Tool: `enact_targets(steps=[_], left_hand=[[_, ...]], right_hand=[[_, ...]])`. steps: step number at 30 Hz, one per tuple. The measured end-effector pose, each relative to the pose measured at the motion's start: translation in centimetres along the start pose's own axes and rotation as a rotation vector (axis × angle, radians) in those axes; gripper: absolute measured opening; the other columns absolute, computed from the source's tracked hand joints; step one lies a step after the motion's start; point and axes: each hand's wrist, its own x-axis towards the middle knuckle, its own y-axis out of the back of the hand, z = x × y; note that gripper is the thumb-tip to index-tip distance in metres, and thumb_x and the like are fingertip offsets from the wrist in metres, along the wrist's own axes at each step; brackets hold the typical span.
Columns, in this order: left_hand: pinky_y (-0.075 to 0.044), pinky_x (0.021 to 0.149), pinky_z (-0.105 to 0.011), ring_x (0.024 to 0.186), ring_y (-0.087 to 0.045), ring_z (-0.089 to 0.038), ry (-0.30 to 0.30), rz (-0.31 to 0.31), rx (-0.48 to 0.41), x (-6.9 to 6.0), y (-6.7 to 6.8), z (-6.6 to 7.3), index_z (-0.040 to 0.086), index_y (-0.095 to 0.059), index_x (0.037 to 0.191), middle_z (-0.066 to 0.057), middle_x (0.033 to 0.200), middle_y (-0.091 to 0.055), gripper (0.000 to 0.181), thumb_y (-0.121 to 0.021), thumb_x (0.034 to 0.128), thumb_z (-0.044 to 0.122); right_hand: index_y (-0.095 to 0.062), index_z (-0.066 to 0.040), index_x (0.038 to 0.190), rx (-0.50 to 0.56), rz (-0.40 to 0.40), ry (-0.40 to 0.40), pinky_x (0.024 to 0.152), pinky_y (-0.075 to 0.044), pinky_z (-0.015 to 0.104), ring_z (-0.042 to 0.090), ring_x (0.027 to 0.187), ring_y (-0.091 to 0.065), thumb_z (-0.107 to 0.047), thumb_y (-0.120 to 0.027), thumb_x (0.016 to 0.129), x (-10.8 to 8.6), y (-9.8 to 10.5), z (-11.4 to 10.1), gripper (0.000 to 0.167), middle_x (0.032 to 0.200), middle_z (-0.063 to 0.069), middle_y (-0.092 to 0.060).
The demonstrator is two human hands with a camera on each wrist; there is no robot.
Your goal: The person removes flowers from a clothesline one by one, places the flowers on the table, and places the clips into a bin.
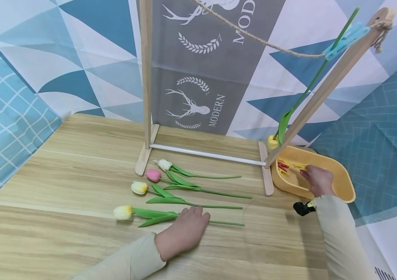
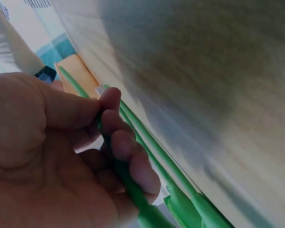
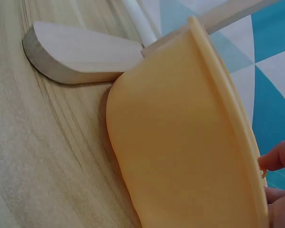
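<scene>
My left hand (image 1: 186, 229) grips the green stem of the nearest tulip (image 1: 123, 212), whose bloom is white and yellow. In the left wrist view, thumb and curled fingers wrap that stem (image 2: 128, 183). Behind it lie three more tulips: a white-yellow one (image 1: 139, 188), a pink one (image 1: 153, 175) and a white one (image 1: 165, 165). Reaching into the yellow basin (image 1: 291, 186), my right hand (image 1: 319, 179) pinches a small yellow clothespin (image 3: 262, 172), mostly hidden by the fingers and the basin rim. Red and yellow clothespins (image 1: 283, 166) lie inside.
A wooden frame (image 1: 147, 77) with a white crossbar (image 1: 207, 152) stands behind the tulips. From its rope (image 1: 254, 35), a blue clothespin (image 1: 347, 41) holds a yellow tulip (image 1: 284, 124) head down at the right post. Patterned cloth covers the background.
</scene>
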Motion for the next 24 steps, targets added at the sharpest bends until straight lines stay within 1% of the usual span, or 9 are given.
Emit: enact_targets(steps=[7, 10, 11, 12, 13, 17, 19, 20, 24], left_hand=[[-0.035, 0.062, -0.028, 0.076, -0.048, -0.016, -0.02, -0.033, -0.035, 0.0, -0.2, 0.0, 0.013, -0.059, 0.093, -0.002, 0.084, -0.052, 0.013, -0.058, 0.082, 0.006], [-0.036, 0.062, -0.029, 0.076, -0.048, -0.016, -0.024, -0.035, -0.04, 0.1, -0.1, 0.0, 0.014, -0.059, 0.093, -0.002, 0.085, -0.052, 0.013, -0.057, 0.0823, 0.006], [-0.036, 0.062, -0.029, 0.076, -0.048, -0.016, -0.026, -0.035, -0.042, 0.1, -0.1, 0.0, 0.013, -0.059, 0.092, -0.002, 0.085, -0.052, 0.013, -0.057, 0.0824, 0.005], [-0.036, 0.062, -0.029, 0.076, -0.048, -0.016, -0.027, -0.035, -0.045, 0.1, -0.1, 0.0, 0.013, -0.059, 0.093, -0.002, 0.085, -0.052, 0.013, -0.057, 0.0826, 0.005], [-0.036, 0.062, -0.028, 0.076, -0.048, -0.016, -0.028, -0.036, -0.047, 0.1, -0.1, 0.0, 0.013, -0.059, 0.093, -0.002, 0.085, -0.052, 0.013, -0.057, 0.0827, 0.005], [-0.035, 0.062, -0.027, 0.076, -0.047, -0.015, -0.034, -0.037, -0.054, 0.1, 0.0, -0.1, 0.013, -0.059, 0.093, -0.001, 0.085, -0.052, 0.013, -0.057, 0.0832, 0.005], [-0.034, 0.061, -0.027, 0.076, -0.047, -0.015, -0.036, -0.035, -0.054, 0.1, 0.0, -0.1, 0.013, -0.058, 0.092, -0.001, 0.085, -0.051, 0.013, -0.057, 0.0828, 0.005], [-0.034, 0.061, -0.027, 0.075, -0.047, -0.015, -0.038, -0.034, -0.053, 0.1, 0.1, -0.1, 0.013, -0.058, 0.092, -0.001, 0.084, -0.051, 0.013, -0.057, 0.0827, 0.004], [-0.032, 0.061, -0.026, 0.075, -0.045, -0.014, -0.038, -0.032, -0.058, 0.1, 0.1, -0.1, 0.013, -0.058, 0.092, -0.001, 0.085, -0.05, 0.013, -0.056, 0.0827, 0.004]], right_hand=[[-0.019, -0.009, 0.149, -0.103, 0.019, -0.037, 0.083, -0.051, 0.02, 0.003, 0.072, -0.061, -0.011, -0.049, 0.093, 1.1, -0.1, -0.1, 0.063, 0.115, 0.001, -0.042], [-0.02, -0.008, 0.148, -0.123, -0.004, -0.046, 0.08, -0.052, 0.02, 0.004, 0.069, -0.062, -0.01, -0.049, 0.093, 1.4, -0.2, -0.2, 0.062, 0.112, 0.003, -0.044], [-0.021, -0.008, 0.148, -0.13, -0.01, -0.051, 0.08, -0.052, 0.02, 0.004, 0.069, -0.062, -0.01, -0.05, 0.093, 1.5, -0.2, -0.2, 0.062, 0.107, 0.001, -0.044], [-0.021, -0.008, 0.148, -0.141, -0.021, -0.053, 0.08, -0.052, 0.021, 0.004, 0.069, -0.062, -0.01, -0.05, 0.093, 1.5, -0.2, -0.2, 0.062, 0.105, 0.001, -0.045], [-0.026, -0.008, 0.146, -0.144, -0.03, -0.051, 0.08, -0.052, 0.021, 0.004, 0.069, -0.062, -0.009, -0.05, 0.093, 1.6, -0.2, -0.2, 0.058, 0.104, 0.001, -0.046], [-0.027, -0.008, 0.146, -0.18, -0.048, -0.059, 0.08, -0.053, 0.021, 0.004, 0.069, -0.062, -0.009, -0.049, 0.094, 1.8, -0.3, -0.1, 0.056, 0.102, 0.001, -0.048], [-0.026, -0.008, 0.146, -0.2, -0.049, -0.059, 0.079, -0.053, 0.021, 0.005, 0.07, -0.062, -0.008, -0.048, 0.094, 2.0, -0.3, -0.1, 0.056, 0.101, 0.001, -0.048], [-0.021, -0.007, 0.148, -0.217, -0.05, -0.06, 0.078, -0.053, 0.021, 0.005, 0.07, -0.061, -0.007, -0.047, 0.094, 2.1, -0.4, -0.1, 0.06, 0.102, 0.001, -0.048], [-0.018, -0.007, 0.149, -0.248, -0.05, -0.061, 0.075, -0.053, 0.02, 0.005, 0.069, -0.059, -0.005, -0.045, 0.094, 2.5, -0.5, -0.1, 0.061, 0.099, 0.0, -0.049]])
